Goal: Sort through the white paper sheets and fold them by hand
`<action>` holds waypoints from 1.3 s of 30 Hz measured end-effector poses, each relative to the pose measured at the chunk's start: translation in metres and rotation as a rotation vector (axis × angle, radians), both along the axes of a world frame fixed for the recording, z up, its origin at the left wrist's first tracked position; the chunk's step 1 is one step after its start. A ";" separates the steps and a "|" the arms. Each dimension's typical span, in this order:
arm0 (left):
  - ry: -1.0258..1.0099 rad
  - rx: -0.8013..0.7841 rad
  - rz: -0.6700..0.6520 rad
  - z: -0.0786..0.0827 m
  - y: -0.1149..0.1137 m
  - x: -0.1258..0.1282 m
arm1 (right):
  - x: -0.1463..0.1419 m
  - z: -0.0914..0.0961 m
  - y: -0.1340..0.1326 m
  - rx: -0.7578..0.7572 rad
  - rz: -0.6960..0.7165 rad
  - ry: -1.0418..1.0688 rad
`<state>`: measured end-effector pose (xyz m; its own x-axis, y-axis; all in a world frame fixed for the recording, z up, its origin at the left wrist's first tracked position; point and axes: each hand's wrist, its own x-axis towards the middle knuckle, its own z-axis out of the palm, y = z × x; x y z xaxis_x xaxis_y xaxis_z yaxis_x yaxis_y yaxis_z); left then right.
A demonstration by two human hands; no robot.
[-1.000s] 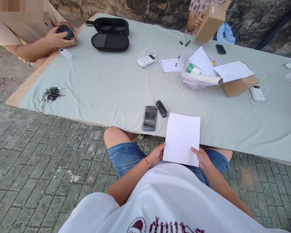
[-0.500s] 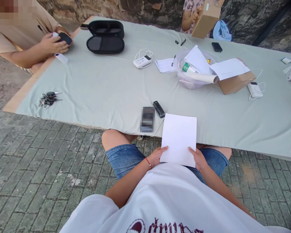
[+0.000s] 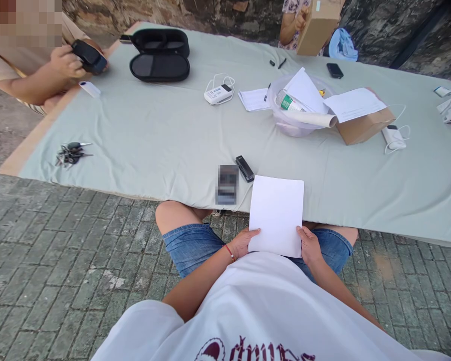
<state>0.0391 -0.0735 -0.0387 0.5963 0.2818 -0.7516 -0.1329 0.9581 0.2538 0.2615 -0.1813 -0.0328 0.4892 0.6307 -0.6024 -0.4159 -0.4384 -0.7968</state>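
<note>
A stack of white paper lies over my lap and the near table edge, its face blank. My left hand grips its left side, thumb on top and fingers hidden beneath. On the opposite side, my right hand pinches the edge with the thumb on top. Just beyond the paper's upper left corner is a black stapler. Beside it lies a dark, blurred-out flat object, probably a phone.
A cloth-covered table spans ahead. On it are keys, an open black case, a white device with a cord, a plastic basin with papers and a bottle, and a cardboard box. Two other people sit around it.
My right thumb has shifted outward to the paper's right edge. At the far left, another person's hands have turned and raised a black object. The view has shifted slightly.
</note>
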 end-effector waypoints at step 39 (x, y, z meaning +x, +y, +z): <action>-0.012 0.428 -0.285 -0.008 -0.005 -0.010 | -0.002 0.015 -0.026 -0.136 0.233 0.039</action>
